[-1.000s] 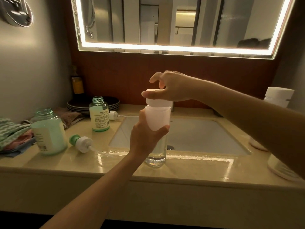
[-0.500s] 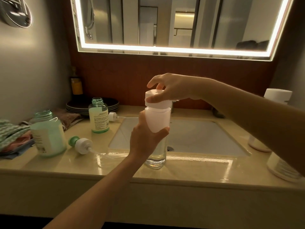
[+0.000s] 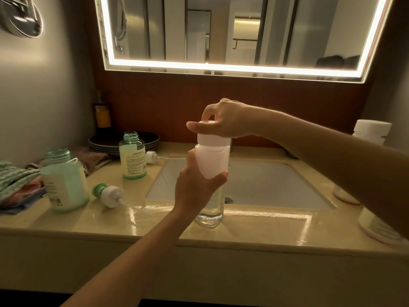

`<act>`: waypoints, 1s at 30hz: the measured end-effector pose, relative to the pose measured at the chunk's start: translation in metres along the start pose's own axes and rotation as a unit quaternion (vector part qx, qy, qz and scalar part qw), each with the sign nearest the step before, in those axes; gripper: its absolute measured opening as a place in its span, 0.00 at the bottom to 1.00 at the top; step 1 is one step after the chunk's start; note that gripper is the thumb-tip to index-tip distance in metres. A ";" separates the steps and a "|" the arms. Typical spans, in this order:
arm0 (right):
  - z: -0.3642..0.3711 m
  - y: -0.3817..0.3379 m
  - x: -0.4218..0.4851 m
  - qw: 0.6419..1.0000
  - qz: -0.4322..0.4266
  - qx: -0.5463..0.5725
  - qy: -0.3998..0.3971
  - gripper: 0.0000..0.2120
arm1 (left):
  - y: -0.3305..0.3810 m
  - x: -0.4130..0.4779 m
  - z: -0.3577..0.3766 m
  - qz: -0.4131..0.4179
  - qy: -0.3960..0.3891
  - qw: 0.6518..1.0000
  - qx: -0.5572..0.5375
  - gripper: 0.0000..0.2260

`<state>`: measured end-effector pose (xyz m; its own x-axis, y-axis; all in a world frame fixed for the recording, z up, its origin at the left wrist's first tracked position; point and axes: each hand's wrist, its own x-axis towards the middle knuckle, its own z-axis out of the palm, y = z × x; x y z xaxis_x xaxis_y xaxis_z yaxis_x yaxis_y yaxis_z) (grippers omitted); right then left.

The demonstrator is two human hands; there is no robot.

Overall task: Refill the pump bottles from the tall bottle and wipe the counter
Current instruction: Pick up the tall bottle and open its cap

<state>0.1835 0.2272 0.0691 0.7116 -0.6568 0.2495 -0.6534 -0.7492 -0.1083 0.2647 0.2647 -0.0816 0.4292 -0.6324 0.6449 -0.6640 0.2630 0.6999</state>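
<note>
The tall clear bottle point(image 3: 212, 167) stands upright on the counter point(image 3: 254, 227) at the sink's front edge, with a little clear liquid at its base. My left hand point(image 3: 194, 187) grips its middle. My right hand point(image 3: 223, 120) holds its white cap point(image 3: 212, 141) from above, and the cap sits on the bottle's top. Two uncapped pump bottles stand at the left: a wide green one point(image 3: 65, 182) and a smaller one point(image 3: 133, 159). Their pump heads lie on the counter, a green-and-white one point(image 3: 108, 193) and a white one point(image 3: 151, 156).
The sink basin point(image 3: 265, 185) lies behind the tall bottle. Folded cloths point(image 3: 15, 187) are piled at the far left, with stacked dark plates point(image 3: 106, 142) and a dark bottle point(image 3: 103, 116) behind. White containers point(image 3: 370, 129) stand at the right. Wet patches shine on the counter.
The white cap has come down from tilted above the neck to sitting squarely on the bottle, my right hand lowering with it. My left hand kept its grip.
</note>
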 end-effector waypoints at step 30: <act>0.000 0.000 -0.002 0.999 0.038 0.020 0.012 0.32 | -0.003 0.000 0.001 -0.003 -0.012 1.000 0.005 0.35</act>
<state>0.1817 0.2287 0.0687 0.6532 -0.7102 0.2624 -0.6944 -0.7001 -0.1662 0.2668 0.2631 -0.0838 0.4189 -0.6516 0.6324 -0.6676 0.2511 0.7009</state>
